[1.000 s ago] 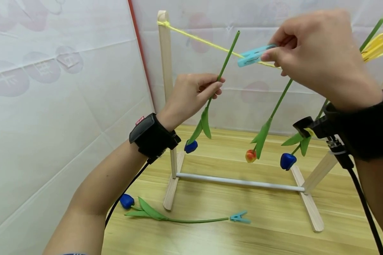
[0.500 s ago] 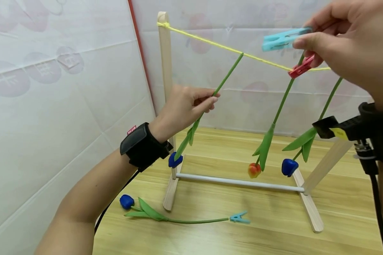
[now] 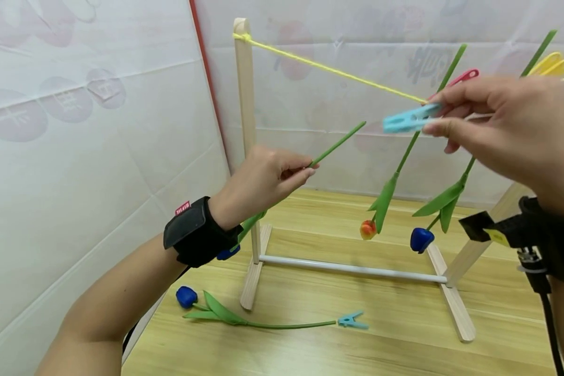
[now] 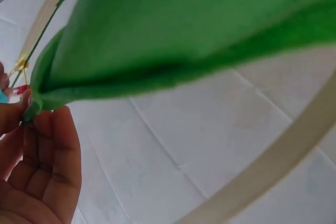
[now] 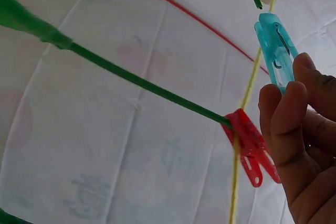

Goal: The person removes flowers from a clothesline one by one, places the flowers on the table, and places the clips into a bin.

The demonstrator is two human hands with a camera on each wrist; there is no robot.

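My left hand (image 3: 263, 180) pinches the green stem (image 3: 338, 143) of an artificial tulip whose blue bud (image 3: 227, 253) hangs below my wrist; its leaf (image 4: 184, 30) fills the left wrist view. My right hand (image 3: 493, 130) pinches a light blue clothespin (image 3: 406, 119) (image 5: 275, 48) just below the yellow string (image 3: 329, 68), clear of it. A red clothespin (image 5: 251, 148) (image 3: 460, 79) clips another tulip stem (image 3: 406, 151) to the string beside my right fingers. That flower's orange bud (image 3: 368, 229) hangs low.
The wooden rack (image 3: 245, 104) with a white crossbar (image 3: 352, 269) stands on the wooden table (image 3: 404, 360). A third tulip with a blue bud (image 3: 421, 239) hangs under yellow clothespins (image 3: 552, 65). Another blue tulip (image 3: 186, 296) lies on the table, a small blue clothespin (image 3: 353, 319) at its stem end.
My left hand lowered the stem away from the string and tilted it flatter. My right hand carried the blue clothespin up off the string, then down below it.
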